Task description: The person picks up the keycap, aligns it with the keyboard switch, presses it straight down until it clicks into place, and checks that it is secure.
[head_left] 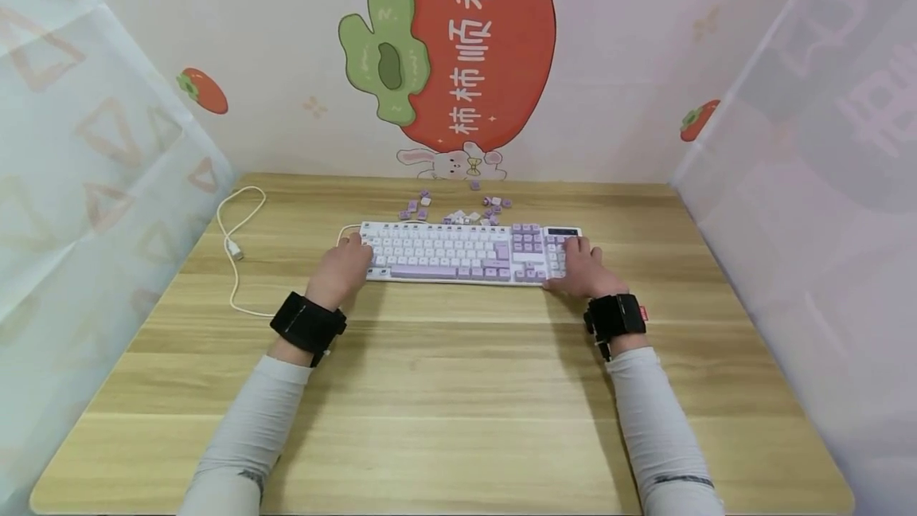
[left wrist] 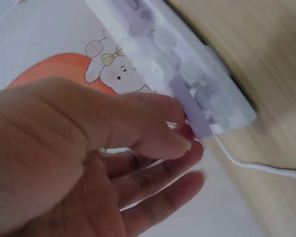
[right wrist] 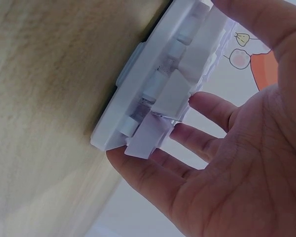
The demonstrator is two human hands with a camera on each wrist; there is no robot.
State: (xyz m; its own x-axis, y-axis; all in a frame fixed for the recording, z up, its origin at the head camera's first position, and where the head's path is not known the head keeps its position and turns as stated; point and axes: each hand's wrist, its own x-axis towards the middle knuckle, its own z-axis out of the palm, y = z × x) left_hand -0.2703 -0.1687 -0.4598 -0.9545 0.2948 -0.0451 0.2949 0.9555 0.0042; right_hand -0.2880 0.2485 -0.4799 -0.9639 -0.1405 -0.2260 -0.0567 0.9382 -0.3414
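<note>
A white and purple keyboard [head_left: 437,252] lies toward the back of the table, with a hand at each end. My left hand [head_left: 341,267] holds the left end, its thumb and forefinger bent close together beside a purple keycap [left wrist: 192,109] in the left wrist view. The other fingers of that hand spread behind. On the right end, my right hand [head_left: 586,271] grips the number pad side, its thumb toward the front edge. Bent fingertips [right wrist: 204,101] meet the keycaps in the right wrist view, and one finger lies against the end of the keyboard.
Behind the keyboard, several loose purple and white keycaps [head_left: 412,205] are scattered. A white cable [head_left: 233,281] with a plug [head_left: 234,248] loops over the left side of the wooden table [head_left: 444,388]. A printed backdrop [head_left: 616,46] stands along the table's back edge.
</note>
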